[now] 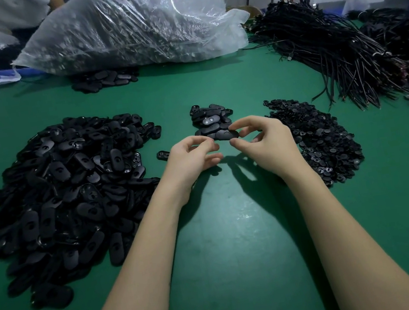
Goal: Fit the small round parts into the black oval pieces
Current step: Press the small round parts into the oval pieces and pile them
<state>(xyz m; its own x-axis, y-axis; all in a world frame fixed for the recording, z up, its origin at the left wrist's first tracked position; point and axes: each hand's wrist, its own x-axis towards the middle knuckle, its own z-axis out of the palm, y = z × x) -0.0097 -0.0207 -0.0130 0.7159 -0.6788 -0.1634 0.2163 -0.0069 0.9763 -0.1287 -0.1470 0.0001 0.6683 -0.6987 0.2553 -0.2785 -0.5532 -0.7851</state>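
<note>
Both hands, left hand (pixel 192 154) and right hand (pixel 263 143), are pinching one black oval piece (pixel 224 134) (above mid-desk (pixel 223 232)).

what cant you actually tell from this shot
- Whether a round part is seated in the oval piece: head view, fingertips of the left hand and right hand cover its ends.
- Contents of the plastic bag: blurred by film.
- The cable bundle: cut off at the right edge.

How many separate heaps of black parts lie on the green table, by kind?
Oval pieces: 3 heaps: big left heap, small middle heap, far heap by the plastic bag
Small round parts: 1 heap
Cords: 1 heap
Total: 5
</note>
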